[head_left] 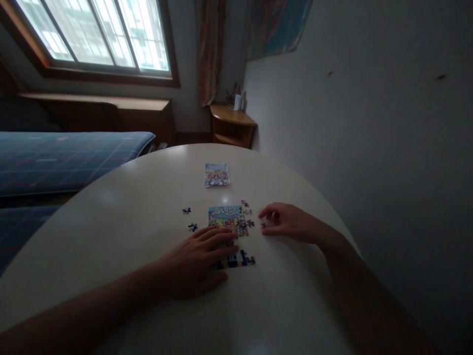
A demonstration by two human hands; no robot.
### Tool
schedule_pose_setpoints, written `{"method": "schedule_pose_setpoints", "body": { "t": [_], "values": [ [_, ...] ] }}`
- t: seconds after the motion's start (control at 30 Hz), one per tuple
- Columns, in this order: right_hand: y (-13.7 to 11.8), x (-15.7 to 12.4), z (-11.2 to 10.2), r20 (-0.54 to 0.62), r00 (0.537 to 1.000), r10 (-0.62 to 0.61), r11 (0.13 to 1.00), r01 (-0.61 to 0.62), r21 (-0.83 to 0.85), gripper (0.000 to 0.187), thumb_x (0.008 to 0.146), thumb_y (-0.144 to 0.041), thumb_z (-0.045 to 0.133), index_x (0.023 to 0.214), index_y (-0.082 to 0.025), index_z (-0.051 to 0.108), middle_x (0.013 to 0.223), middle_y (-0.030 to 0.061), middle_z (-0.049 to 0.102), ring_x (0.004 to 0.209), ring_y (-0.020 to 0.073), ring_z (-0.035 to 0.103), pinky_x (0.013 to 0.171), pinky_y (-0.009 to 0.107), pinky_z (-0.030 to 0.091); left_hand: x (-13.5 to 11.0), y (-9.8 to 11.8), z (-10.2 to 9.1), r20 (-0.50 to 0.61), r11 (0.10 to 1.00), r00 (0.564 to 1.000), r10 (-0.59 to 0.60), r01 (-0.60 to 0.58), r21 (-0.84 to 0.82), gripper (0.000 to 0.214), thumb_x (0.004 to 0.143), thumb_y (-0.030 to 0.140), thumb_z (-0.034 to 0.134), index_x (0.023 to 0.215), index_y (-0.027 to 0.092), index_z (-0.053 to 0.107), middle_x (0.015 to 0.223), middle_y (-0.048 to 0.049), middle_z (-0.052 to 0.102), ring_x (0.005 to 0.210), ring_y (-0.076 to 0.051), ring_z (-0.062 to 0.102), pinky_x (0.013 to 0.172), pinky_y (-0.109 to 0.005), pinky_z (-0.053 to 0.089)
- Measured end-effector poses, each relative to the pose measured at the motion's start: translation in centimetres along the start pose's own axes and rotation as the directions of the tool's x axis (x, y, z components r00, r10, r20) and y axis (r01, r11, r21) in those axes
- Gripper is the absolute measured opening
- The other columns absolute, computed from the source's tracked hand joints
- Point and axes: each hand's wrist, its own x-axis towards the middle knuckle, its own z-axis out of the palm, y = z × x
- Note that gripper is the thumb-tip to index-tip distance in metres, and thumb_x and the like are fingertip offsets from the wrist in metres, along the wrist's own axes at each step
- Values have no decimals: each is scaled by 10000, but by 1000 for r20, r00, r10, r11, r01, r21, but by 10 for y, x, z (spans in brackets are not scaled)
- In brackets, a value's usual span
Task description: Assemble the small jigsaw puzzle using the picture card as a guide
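Far left, a plaid mattress (66, 160) can be seen past the edge of the white table (144, 197), then 2 loose pieces (186, 211) are scattered. The left hand (201, 259) is laid flat across the lower part of the puzzle (226, 215), grip wide, fingers kinda spread. Behind that, a printed packet (217, 175) is parked. The puzzle's sitting mid-table, partly covered, with more pieces (245, 202) bunched along its right side. Furthest right, the right hand's (283, 222) grip is narrow around a small piece (263, 225); whether it's actually pinched can't be told.
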Motion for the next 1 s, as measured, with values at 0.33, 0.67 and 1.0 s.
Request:
{"method": "schedule_pose_setpoints", "body": {
  "t": [0.33,0.67,1.0],
  "values": [
    [2,-2,-4,28,999,16,1000,-16,7,280,736,-316,754,974,-170,733,861,53,662,750,166,581,683,268,438,-1,0,1,-50,999,999,1,-3,-52,549,905,288,588,1437,262,453,1520,-89,430,1395,-301,405,1162,-520,340],
    [-5,-4,-1,26,998,-54,998,54,14,168,762,-263,713,894,-162,687,847,42,667,729,155,584,661,260,428,0,1,1,-51,998,999,-1,-2,-55,534,908,286,586,1427,255,466,1516,-95,434,1401,-302,396,1161,-525,342],
    [-17,-5,7,101,976,-191,972,174,159,103,842,-240,623,891,-158,662,817,28,678,709,141,586,654,252,441,0,1,0,-32,999,999,-10,9,-51,528,902,289,598,1418,285,486,1515,-87,434,1396,-307,401,1157,-542,343]
  ]
}}
